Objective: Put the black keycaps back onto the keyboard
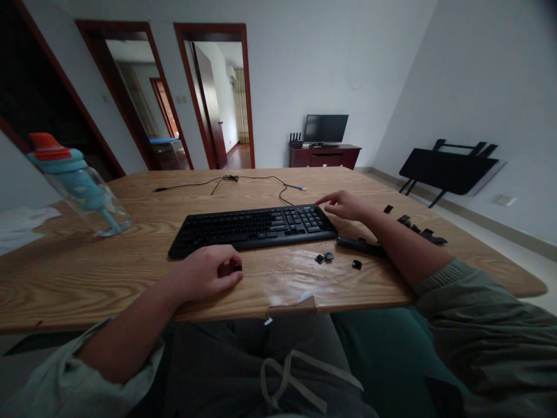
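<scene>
A black keyboard [255,227] lies across the middle of the wooden table [108,273]. My left hand [209,271] rests on the table just in front of it, fingers curled round a small black keycap [236,267]. My right hand [343,204] hovers at the keyboard's far right corner with its fingers pinched together; whether it holds anything is hidden. Three loose black keycaps [329,256] lie near the front right of the keyboard. A long black bar-shaped piece [360,245] lies under my right forearm.
A clear water bottle [78,186] with a teal and orange lid stands at the left. The keyboard's cable [237,180] trails across the far side of the table. More black pieces [420,230] lie near the right edge. A folded black table [448,169] leans against the right wall.
</scene>
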Motion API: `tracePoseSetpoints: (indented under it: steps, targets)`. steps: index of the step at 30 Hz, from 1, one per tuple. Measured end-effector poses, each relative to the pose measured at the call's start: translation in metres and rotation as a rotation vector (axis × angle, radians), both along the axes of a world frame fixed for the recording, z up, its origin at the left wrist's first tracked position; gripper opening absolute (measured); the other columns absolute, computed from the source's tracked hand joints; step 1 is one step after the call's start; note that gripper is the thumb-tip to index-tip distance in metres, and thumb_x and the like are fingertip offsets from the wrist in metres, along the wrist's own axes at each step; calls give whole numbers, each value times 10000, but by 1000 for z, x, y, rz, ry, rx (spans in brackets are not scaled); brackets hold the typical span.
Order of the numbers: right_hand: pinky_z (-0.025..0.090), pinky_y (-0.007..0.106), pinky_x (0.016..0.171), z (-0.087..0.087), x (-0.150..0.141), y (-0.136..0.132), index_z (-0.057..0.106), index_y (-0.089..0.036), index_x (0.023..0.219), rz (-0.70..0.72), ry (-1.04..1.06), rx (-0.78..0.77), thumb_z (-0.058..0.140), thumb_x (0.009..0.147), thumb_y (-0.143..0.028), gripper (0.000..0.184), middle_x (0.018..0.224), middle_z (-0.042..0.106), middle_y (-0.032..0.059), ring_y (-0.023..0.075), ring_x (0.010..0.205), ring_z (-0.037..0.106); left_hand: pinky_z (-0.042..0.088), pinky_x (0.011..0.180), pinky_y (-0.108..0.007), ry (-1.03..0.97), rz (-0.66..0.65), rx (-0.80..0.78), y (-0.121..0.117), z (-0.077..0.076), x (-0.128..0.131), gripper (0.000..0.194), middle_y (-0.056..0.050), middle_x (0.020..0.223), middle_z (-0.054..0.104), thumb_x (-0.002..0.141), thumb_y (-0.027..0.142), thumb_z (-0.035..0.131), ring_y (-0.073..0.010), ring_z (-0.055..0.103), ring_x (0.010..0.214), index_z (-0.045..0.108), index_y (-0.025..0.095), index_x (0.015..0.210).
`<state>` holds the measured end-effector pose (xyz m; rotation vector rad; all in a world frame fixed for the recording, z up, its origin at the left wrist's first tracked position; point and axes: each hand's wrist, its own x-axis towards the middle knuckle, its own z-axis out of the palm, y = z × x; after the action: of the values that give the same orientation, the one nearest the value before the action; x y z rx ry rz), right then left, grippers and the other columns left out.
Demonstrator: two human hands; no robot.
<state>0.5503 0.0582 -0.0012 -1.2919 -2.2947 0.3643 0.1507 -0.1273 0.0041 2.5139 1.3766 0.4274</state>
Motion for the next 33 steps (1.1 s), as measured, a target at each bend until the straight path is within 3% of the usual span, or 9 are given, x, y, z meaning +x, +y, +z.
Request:
tracePoseSetpoints:
  steps: [5,9,14,16,19,23,28,33]
  targets:
    - [537,354,849,-3,-1,3,832,-245,924,51,-38,-21,666,771,-229,227,1211,755,50,243,930,694,435,630,-261,-22,10,29,2,-1,0,239,-22,767,666,863,396,590,-151,584,685,697,194,932]
    - [535,356,781,17,-3,-9,815,-245,940,18,37,15,692,747,-231,230,1227,741,55,231,871,668,425,603,-259,-91,44,7,3,-1,-1,289,-8,717,640,866,428,597,-145,562,652,705,184,979]
    - [487,337,656,62,-24,-71,761,-236,998,-67,399,290,675,826,-267,195,971,719,84,209,767,611,413,572,-259,-497,138,-94,11,5,5,368,-29,744,669,854,497,649,-136,535,620,705,164,1001]
    - [497,351,685,70,-45,-101,750,-249,1017,9,391,340,684,841,-275,189,950,691,83,214,790,608,410,567,-257,-757,158,-165,17,9,15,403,-59,808,703,852,515,655,-118,515,600,689,152,1025]
    - [535,390,777,66,-81,-130,736,-308,1116,240,294,274,707,850,-310,268,1044,678,80,238,888,630,378,544,-241,-1047,100,-284,26,17,37,424,-82,860,713,848,504,676,-91,479,578,680,147,1077]
    - [529,445,972,52,-110,-135,717,-370,1200,419,281,303,710,863,-327,340,1200,670,71,273,1110,631,358,541,-220,-1209,-1,-408,36,22,63,383,-53,827,672,817,431,742,-79,488,602,689,144,1066]
    - [542,448,969,41,-111,-124,715,-343,1222,425,288,400,711,879,-313,345,1203,677,84,266,1106,643,358,545,-209,-1266,-56,-411,42,17,78,293,4,721,589,816,362,749,-70,485,592,674,140,992]
    - [566,381,862,39,-108,-122,728,-244,1130,489,313,560,673,904,-259,233,1147,696,102,218,1020,666,412,595,-201,-1255,-94,-399,42,15,88,333,-3,884,673,749,296,801,-75,556,670,610,188,1000]
